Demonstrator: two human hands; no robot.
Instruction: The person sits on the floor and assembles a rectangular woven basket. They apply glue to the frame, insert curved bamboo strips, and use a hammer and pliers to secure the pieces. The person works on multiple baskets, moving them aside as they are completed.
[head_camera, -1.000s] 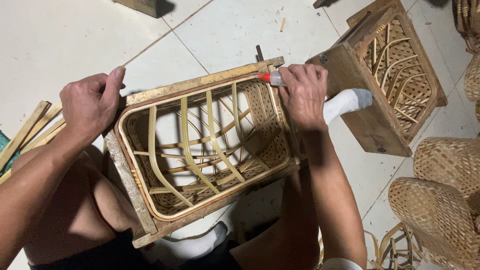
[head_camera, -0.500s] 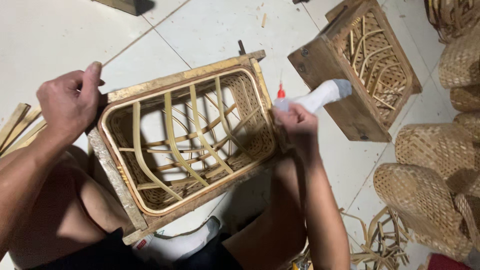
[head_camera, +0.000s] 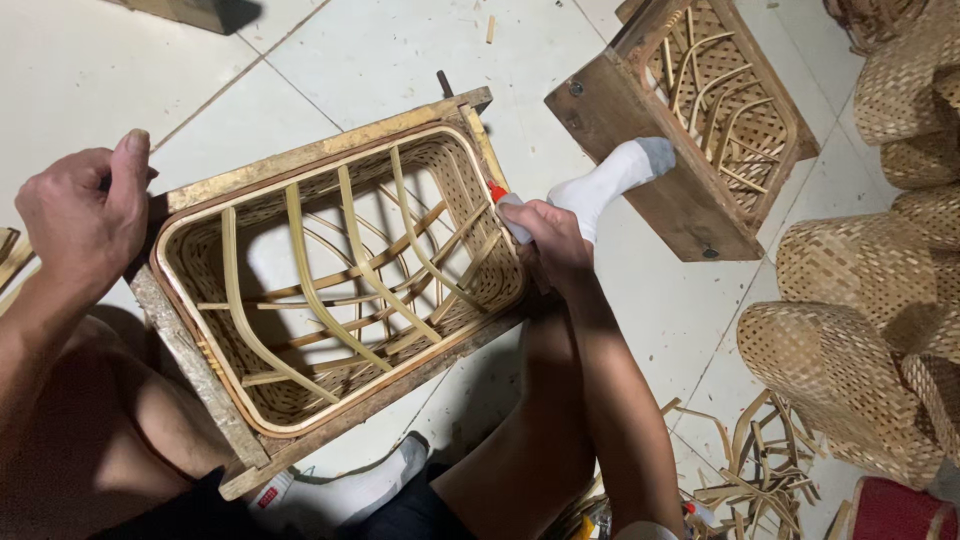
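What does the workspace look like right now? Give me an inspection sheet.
Surface: pale tiled floor, bits of debris near the top.
Job's things: rectangular woven bamboo basket in a wooden frame mould, leaning on the person's legs; small white glue tube with red tip at the frame's right rim.
Clutter: loose bamboo strips bottom right; second wooden frame with basket; stack of finished woven baskets.
Grips: left hand grips the frame's far-left corner; right hand holds the tube.
Cables: nothing seen.
Surroundings: white-socked foot against the second frame.
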